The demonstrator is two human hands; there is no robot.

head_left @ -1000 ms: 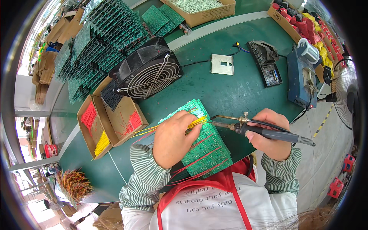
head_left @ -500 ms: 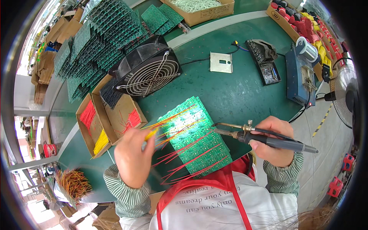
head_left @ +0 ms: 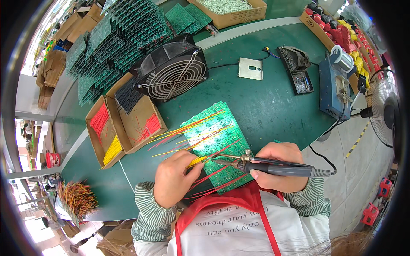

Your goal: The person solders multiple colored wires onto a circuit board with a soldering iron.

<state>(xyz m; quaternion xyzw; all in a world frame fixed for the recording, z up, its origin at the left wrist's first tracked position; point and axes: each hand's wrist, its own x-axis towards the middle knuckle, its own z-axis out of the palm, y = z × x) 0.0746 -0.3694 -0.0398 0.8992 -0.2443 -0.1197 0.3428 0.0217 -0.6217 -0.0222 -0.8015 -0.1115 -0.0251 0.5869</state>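
My left hand (head_left: pixel 176 178) pinches several yellow wires (head_left: pixel 195 162) at the left part of a green circuit board (head_left: pixel 230 147). My right hand (head_left: pixel 282 184) is wrapped round a black soldering iron (head_left: pixel 294 170), which has a thin metal feed tube fixed along its top. The iron's tip and the tube's end meet the board close to the ends of the yellow wires; whether they touch is too small to tell. Rows of red wires (head_left: pixel 222 186) and yellow wires lie across the board, sticking out past its left edge.
Left of the board stands a cardboard tray (head_left: pixel 124 145) of cut wires. Behind it are a black fan (head_left: pixel 171 77) and stacked circuit boards (head_left: pixel 128 34). A metal plate (head_left: pixel 250 69), a black parts box (head_left: pixel 297 70) and a blue soldering station (head_left: pixel 331 85) with a solder spool (head_left: pixel 341 59) stand farther right.
My left hand has moved right to the board with the yellow wires. The soldering iron in my right hand has come left and down, its tip now beside those wires.
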